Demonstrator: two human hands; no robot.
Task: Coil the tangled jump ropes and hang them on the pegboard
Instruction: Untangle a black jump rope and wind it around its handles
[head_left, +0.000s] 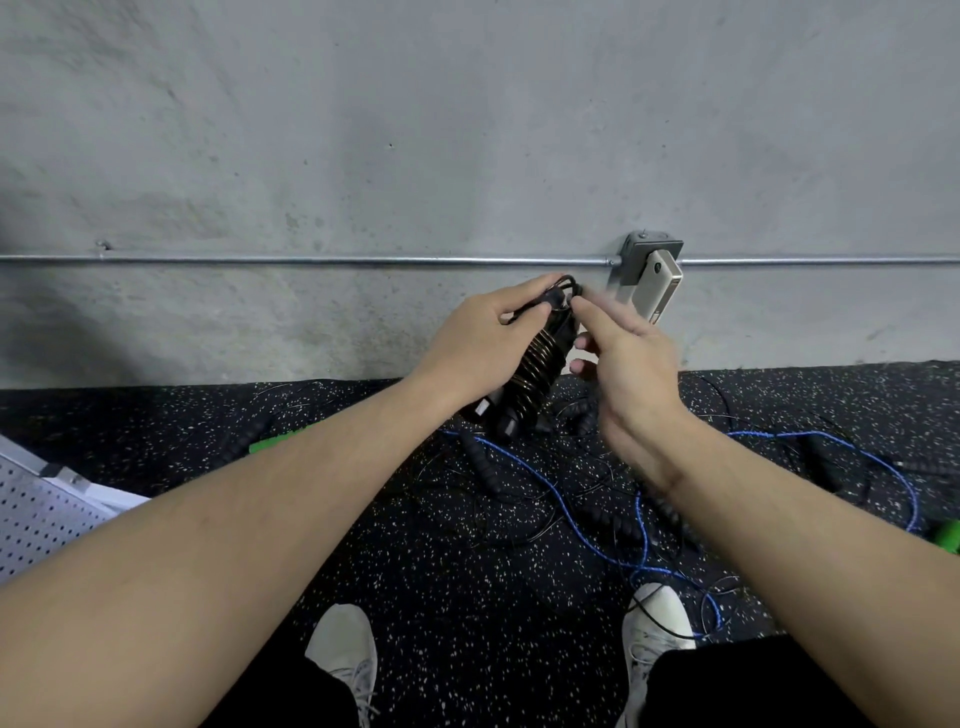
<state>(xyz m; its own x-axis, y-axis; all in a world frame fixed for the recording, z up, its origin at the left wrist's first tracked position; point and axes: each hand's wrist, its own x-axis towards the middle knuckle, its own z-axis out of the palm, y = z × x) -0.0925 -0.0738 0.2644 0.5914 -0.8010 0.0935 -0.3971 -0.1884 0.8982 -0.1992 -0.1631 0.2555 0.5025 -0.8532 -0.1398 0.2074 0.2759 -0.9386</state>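
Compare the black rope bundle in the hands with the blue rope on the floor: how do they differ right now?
The black rope bundle is wound into tight stacked turns; the blue rope sprawls in loose loops. The bundle is off the floor, gripped by the left hand with the right hand at its top; the blue rope lies untouched on the speckled mat, near the right shoe. The bundle is black, the other bright blue. Neither is on the pegboard yet.

Coiled jump rope (540, 358) held at 12 o'clock, between left hand (480, 345) and right hand (631, 364); tangled ropes (613, 499) on floor (467, 571) below; pegboard (36, 514) at 9 o'clock; 2 shoes (345, 649) at 6 o'clock.
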